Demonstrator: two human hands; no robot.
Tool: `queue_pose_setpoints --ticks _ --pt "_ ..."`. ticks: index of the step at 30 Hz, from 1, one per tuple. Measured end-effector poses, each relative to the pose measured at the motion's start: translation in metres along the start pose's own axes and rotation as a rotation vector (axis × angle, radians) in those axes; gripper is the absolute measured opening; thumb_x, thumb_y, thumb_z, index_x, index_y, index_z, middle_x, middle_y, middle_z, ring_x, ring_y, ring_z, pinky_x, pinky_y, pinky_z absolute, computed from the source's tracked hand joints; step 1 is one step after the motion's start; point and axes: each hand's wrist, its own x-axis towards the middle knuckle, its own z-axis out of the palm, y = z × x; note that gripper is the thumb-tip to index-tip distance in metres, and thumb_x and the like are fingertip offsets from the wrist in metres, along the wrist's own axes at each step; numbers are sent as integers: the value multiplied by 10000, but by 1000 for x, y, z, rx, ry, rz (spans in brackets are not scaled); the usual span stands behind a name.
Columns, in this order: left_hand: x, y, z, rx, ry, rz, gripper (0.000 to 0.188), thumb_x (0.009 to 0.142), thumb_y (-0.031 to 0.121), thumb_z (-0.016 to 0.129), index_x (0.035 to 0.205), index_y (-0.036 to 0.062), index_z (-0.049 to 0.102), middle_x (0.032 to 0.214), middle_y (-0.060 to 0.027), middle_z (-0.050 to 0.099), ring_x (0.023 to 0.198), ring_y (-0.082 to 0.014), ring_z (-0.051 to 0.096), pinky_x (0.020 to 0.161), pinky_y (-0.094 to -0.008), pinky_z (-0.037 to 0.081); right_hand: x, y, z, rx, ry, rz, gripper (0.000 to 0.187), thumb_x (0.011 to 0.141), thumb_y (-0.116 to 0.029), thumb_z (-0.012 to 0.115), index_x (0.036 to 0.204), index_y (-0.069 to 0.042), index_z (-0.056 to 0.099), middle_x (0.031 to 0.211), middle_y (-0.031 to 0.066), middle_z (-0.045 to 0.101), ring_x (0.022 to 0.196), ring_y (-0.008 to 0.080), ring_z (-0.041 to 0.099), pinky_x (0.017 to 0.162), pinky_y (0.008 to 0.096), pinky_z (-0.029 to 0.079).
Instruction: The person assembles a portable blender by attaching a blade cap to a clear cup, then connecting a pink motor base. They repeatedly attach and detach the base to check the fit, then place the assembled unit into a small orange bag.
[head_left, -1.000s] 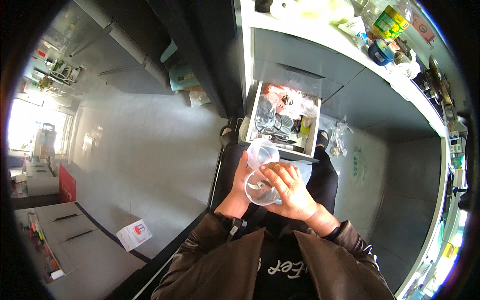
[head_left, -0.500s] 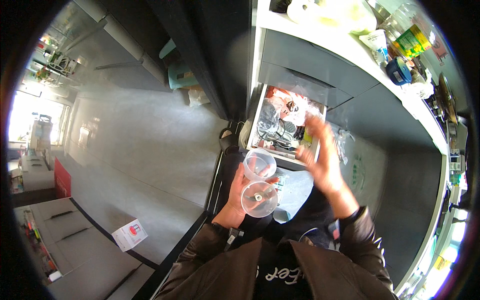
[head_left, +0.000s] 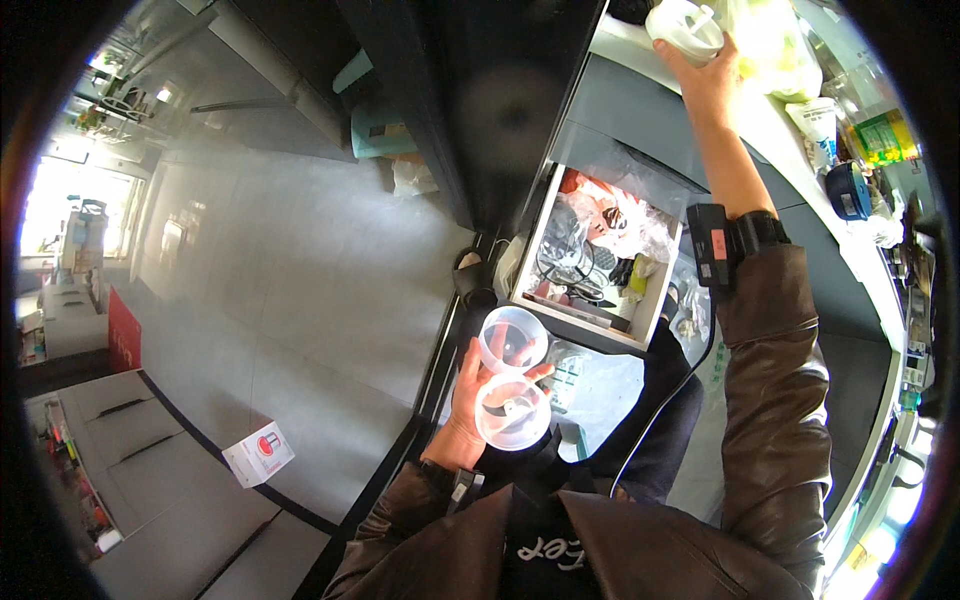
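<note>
My left hand is closed on two clear plastic bowls held side by side over my lap. The far bowl tilts its round opening up, and my fingers show through its wall. Nearer to me, the second bowl has a small pale piece at its centre. My right arm is stretched out to the far right, where my right hand grips a white rounded plastic piece on the counter. Thumb and fingers lie against its near edge; its exact kind is hard to tell.
An open drawer full of bags, cables and small items stands before my knees. On the white counter are a pale bag and a dark blue round container. A white box sits at lower left.
My right hand has gone from above the drawer up to the counter and taken hold of the white piece. My left hand still holds both clear bowls, in nearly the same place.
</note>
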Motion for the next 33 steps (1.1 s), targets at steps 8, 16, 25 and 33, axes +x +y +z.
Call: queue_pose_setpoints --ticks 8,16,25,33 --pt "2 2 -1 23 -5 27 623 1034 703 437 1595 432 421 1639 -145 427 1343 -416 551 973 -637 526 1 -2 1 199 15 22 1224 675 -563 950 1545 48 345 1397 286 576 1313 360 576 1112 437 463" --pt "2 -1 6 -101 -3 37 594 1045 672 449 1555 369 460 1571 -170 466 1293 -492 572 946 -673 537 -31 -11 -52 533 -62 69 1079 771 -417 934 1554 31 343 1348 228 602 1245 304 601 1104 388 443" --pt "5 2 27 32 -107 94 641 1039 701 434 1597 385 406 1601 -145 458 1336 -395 573 996 -579 550 -222 -43 -180 883 -463 296 1118 726 -442 927 1593 -33 352 1455 184 577 1369 309 567 1167 467 454" --pt "7 -14 51 108 -3 130 608 1022 717 449 1545 408 465 1602 -141 488 1355 -458 551 976 -634 504 -330 -74 -260 1056 -856 725 1157 620 -163 933 1599 -15 333 1491 124 515 1433 250 466 1221 398 327"
